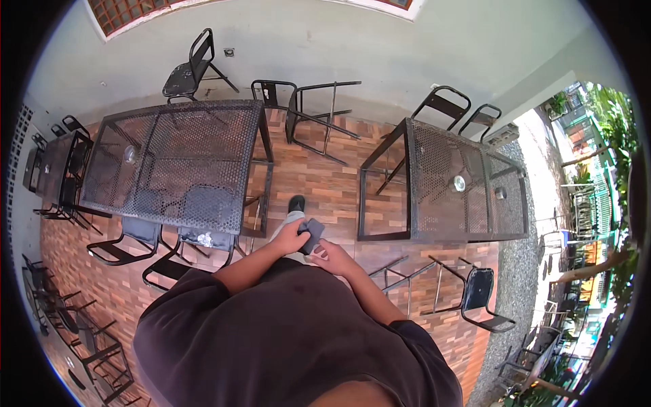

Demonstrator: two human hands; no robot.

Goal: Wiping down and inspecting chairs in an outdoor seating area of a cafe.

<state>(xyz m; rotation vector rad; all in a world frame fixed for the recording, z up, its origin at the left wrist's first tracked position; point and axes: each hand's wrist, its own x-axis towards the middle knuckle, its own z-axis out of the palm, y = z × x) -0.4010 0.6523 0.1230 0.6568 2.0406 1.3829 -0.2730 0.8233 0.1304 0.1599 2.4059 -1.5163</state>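
Just in front of my body, my left hand (291,237) is closed around a small dark grey object (314,229), roughly rectangular, whose kind I cannot make out. My right hand (328,258) meets the lower end of the same object, its fingers curled in and pinching there. Both forearms bend inward over my dark shirt. One dark shoe (296,203) of mine shows on the tiled floor beyond the hands.
Metal mesh tables stand to the left (183,156) and right (447,183), with small round glassy dishes on top. A toppled black chair (319,122) lies between them near the wall; another fallen chair (477,290) is at right. Upright chairs (169,254) line the left table.
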